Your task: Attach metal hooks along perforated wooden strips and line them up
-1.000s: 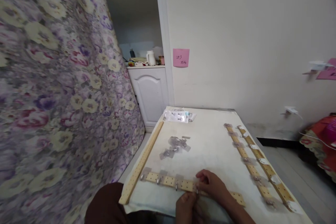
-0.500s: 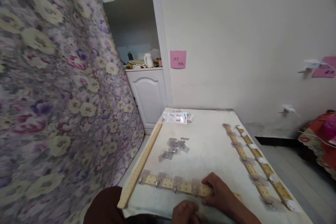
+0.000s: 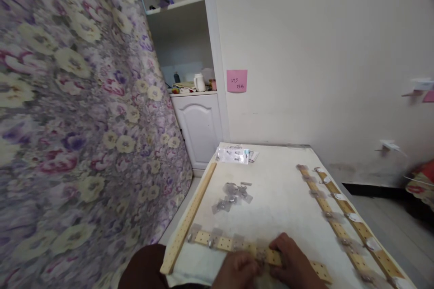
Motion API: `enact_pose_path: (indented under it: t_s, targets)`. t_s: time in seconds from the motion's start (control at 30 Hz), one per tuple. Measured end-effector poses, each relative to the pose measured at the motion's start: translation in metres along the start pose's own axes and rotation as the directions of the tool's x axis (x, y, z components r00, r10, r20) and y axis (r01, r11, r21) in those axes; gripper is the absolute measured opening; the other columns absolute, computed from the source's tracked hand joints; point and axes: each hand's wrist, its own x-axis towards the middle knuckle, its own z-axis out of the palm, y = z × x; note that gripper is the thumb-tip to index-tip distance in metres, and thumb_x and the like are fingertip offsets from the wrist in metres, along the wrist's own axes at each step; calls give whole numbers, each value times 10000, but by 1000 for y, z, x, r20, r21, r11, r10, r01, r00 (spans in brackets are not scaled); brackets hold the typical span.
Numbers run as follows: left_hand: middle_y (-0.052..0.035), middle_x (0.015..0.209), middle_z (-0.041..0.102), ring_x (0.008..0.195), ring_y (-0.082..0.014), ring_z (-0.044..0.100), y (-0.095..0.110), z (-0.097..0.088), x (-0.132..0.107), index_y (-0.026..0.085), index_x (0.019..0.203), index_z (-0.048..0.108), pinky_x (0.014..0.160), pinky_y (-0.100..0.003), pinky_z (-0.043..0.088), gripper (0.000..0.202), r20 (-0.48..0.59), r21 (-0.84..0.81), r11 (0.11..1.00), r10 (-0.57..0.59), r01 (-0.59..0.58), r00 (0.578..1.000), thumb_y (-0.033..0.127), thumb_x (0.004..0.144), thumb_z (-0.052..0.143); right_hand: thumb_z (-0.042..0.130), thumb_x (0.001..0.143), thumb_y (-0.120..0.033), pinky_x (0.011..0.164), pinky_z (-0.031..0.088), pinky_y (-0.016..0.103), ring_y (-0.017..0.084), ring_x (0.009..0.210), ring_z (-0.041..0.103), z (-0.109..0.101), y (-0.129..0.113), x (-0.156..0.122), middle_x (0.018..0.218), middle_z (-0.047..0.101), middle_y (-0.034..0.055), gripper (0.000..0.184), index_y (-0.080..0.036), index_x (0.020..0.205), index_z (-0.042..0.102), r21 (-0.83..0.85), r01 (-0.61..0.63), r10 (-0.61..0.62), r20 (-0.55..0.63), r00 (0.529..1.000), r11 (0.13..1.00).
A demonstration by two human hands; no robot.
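A light wooden strip with drilled holes [image 3: 224,243] lies across the near part of the table, bearing several small metal pieces on clear square backings [image 3: 238,240]. My right hand [image 3: 293,262] grips this strip toward its right end, thumb and fingers around its edges. Close beside it, my left hand [image 3: 239,268] is closed at the strip's front edge, by one of the metal pieces. Whatever its fingers pinch is hidden. A small pile of loose clear-backed metal pieces [image 3: 232,196] lies on the table beyond the strip.
A bare drilled strip [image 3: 190,216] runs along the table's left edge. Two strips with fitted pieces [image 3: 334,221] lie at the right. Clear packaging [image 3: 233,155] rests at the table's back left. A floral curtain [image 3: 101,122] hangs to the left, beside a white cabinet [image 3: 200,126].
My left hand has moved up to the strip's front edge, next to my right hand. My right hand stays on the strip. The whole view has shifted slightly.
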Motion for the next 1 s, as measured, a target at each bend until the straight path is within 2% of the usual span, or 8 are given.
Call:
enact_pose_path:
  t_s: [0.03,0.1,0.17,0.2,0.3,0.5,0.73,1.0]
  targets:
    - [66,382,499,311,-85,365,12,-10,3,180,762,628,367,-195,235,256,-13,42,999,0,0,1000,397,768,492,600,550,-137,824,407,280,205,928,533,-2,1,0,965,577,32,358,-211,899,578,24,-4,3,10,1000,1000]
    - [43,476,568,357,-105,441,34,-31,16,185,783,584,392,-211,322,230,-161,259,961,137,-92,977,346,805,421,606,572,-161,822,419,275,200,920,545,-5,2,0,982,582,27,377,-222,942,573,67,-11,10,13,1000,998]
    - [15,628,628,558,-124,570,48,-51,35,197,774,585,526,-214,401,239,-255,684,722,374,-107,891,275,836,367,585,623,-186,819,427,272,194,910,557,-7,4,2,975,592,24,318,-231,938,573,85,-13,14,-6,1000,996]
    - [-2,722,653,675,-140,593,53,-59,45,199,777,595,613,-229,415,209,-266,746,661,407,-81,874,244,824,396,568,646,-193,821,427,273,195,911,562,-7,6,3,970,598,24,287,-233,930,574,82,-17,19,-22,1000,996]
    - [-28,886,654,860,-164,589,57,-70,76,205,852,609,755,-260,398,209,-285,834,551,425,4,859,179,819,404,534,675,-194,820,430,276,199,913,572,-7,9,7,952,615,31,241,-231,909,575,57,-31,34,-61,998,998]
    - [-79,934,624,920,-206,567,51,-68,113,176,835,627,743,-297,392,210,-292,915,382,402,132,868,155,816,419,525,663,-170,797,440,267,199,887,585,-10,11,12,937,627,44,248,-220,902,572,34,-35,37,-52,998,999]
    - [-56,908,590,859,-190,564,52,-59,105,196,806,605,682,-278,380,252,-172,946,324,485,7,858,203,865,359,525,673,-172,802,448,275,194,886,584,-11,13,14,941,622,45,226,-222,890,565,62,-20,24,-60,998,998]
    - [-21,806,590,782,-150,562,46,-18,68,207,761,576,700,-241,399,313,-50,865,441,550,-239,834,273,920,315,486,760,-264,672,451,275,172,703,576,-19,5,15,775,626,21,159,-210,861,596,203,-13,48,-168,985,979]
